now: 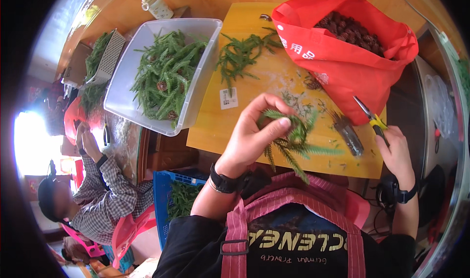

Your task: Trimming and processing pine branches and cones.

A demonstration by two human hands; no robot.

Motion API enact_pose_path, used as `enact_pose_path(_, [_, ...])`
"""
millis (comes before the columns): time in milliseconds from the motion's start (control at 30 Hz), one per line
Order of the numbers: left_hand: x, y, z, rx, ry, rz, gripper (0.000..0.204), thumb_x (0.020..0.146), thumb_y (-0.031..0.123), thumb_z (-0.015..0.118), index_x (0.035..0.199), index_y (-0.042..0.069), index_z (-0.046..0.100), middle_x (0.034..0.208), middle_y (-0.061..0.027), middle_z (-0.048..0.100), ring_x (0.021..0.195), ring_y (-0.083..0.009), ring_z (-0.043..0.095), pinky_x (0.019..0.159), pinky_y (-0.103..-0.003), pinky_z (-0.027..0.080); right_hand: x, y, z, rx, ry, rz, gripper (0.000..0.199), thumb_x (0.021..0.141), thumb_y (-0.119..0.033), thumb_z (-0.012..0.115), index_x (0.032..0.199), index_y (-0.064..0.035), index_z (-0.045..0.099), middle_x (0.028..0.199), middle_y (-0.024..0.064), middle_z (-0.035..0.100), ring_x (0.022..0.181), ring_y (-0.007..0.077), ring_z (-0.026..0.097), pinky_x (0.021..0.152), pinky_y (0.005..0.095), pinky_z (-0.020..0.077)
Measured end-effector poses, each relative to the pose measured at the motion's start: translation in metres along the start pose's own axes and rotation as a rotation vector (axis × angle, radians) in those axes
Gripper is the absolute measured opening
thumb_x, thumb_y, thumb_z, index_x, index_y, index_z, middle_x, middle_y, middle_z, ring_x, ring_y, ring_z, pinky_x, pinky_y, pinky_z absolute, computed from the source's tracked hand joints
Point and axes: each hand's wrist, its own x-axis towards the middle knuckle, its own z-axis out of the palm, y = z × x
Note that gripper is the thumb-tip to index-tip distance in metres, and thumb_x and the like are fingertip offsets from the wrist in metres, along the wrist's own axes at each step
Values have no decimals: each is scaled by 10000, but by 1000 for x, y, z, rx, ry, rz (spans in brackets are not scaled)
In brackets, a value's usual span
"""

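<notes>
Our left hand pinches a needly green conifer sprig; right hand wraps yellow-handled metal snips, over a smooth yellow board beside a red fabric bag.

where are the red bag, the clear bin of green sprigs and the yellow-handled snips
red bag (352, 77), head view, on its front cloth
clear bin (196, 84), head view, on its right wall
yellow-handled snips (376, 123), head view, on the yellow handle

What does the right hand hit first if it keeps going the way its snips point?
The right hand holds yellow-handled snips aimed up-left. First in that line looks like the red bag, its lower edge just beyond the blade tips. Depth is unclear; the tips may pass above the yellow board first.
</notes>
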Motion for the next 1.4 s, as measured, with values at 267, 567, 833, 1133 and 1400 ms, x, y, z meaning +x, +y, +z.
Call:
enact_pose_path(267, [-2,77,-53,178,415,386,148,845,0,528,991,27,525,918,-59,572,730,-119,545,659,-233,449,-22,15,19,-3,-101,-48,180,740,-98,607,726,59,521,754,213,517,846,395,485,734,426,412])
enact_pose_path(567, [12,131,-167,276,705,601,141,852,61,594,969,25,526,843,-48,583,739,-122,541,646,-243,440,-49,47,21,-90,-163,98,271,696,-183,670,686,40,517,766,201,533,859,377,497,736,423,418])
enact_pose_path(833, [24,126,-160,560,921,537,420,846,130,620,1209,-12,463,1126,-91,524,1154,-146,418,932,-271,368,-60,59,25,-149,-183,167,277,663,-184,706,724,24,534,837,210,566,950,382,505,820,417,422])
enact_pose_path(1133, [59,35,-19,408,43,52,252,912,155,494,1110,6,535,1042,-72,580,980,-145,536,840,-281,422,-30,30,20,-256,-178,135,214,673,-147,699,767,-8,566,813,173,572,910,365,530,794,410,436])
enact_pose_path(1400, [129,-84,-2,785,-271,-40,245,843,149,573,1046,12,577,1009,-104,597,943,-190,565,812,-309,451,48,-15,60,-249,-42,-134,101,747,-154,616,804,-73,595,745,100,573,691,310,586,605,404,469])
